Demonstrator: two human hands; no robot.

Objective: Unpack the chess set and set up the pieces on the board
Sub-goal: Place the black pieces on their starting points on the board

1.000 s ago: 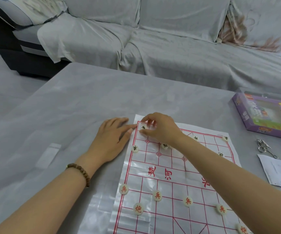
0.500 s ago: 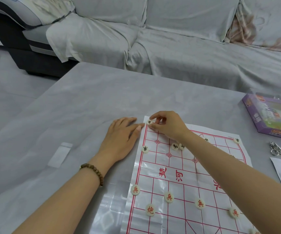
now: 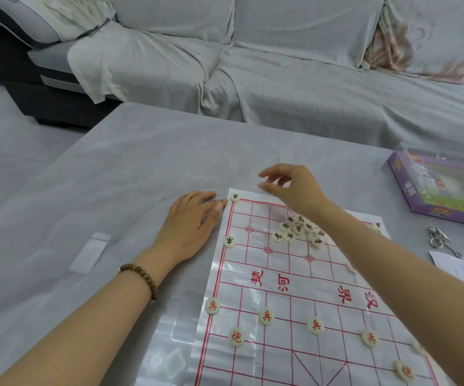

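The left hand (image 3: 189,222) is laid flat beside the board (image 3: 283,264); the right hand (image 3: 290,189) is held empty, fingers loose, its forearm partly masking black pieces (image 3: 297,228).

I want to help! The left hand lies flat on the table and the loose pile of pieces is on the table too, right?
No. The head view shows the left hand flat on the table, but the loose pile of pieces lies on the board.
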